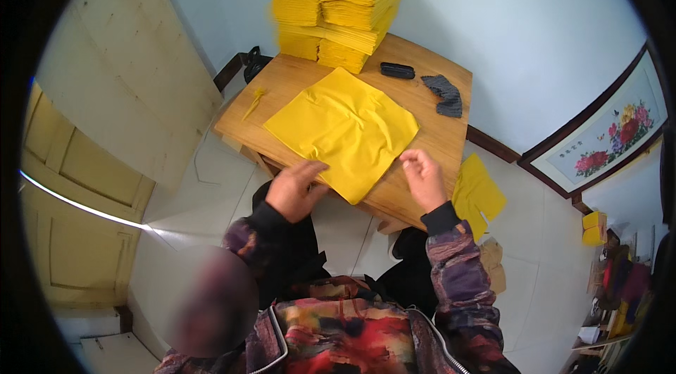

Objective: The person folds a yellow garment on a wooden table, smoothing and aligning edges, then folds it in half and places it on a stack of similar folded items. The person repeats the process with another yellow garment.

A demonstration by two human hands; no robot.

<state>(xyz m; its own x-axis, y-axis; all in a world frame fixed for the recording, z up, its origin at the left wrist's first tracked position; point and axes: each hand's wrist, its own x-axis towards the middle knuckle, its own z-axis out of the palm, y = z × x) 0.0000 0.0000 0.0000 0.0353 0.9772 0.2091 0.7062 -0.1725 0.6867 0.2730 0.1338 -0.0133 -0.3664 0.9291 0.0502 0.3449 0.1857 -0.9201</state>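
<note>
A yellow fabric sheet, creased across its middle, lies flat on the wooden table in front of me. Its near corner reaches over the table's front edge. At its lower left edge is my left hand, open, thumb and fingers apart, fingertips close to the fabric. Close by the lower right edge, my right hand is closed with curled fingers; whether anything thin is pinched there I cannot make out.
Bundled stacks of folded yellow fabric stand at the table's back. A black oblong object, a crumpled grey cloth and a twisted yellow scrap lie around the sheet. More yellow fabric is beyond the table's right side.
</note>
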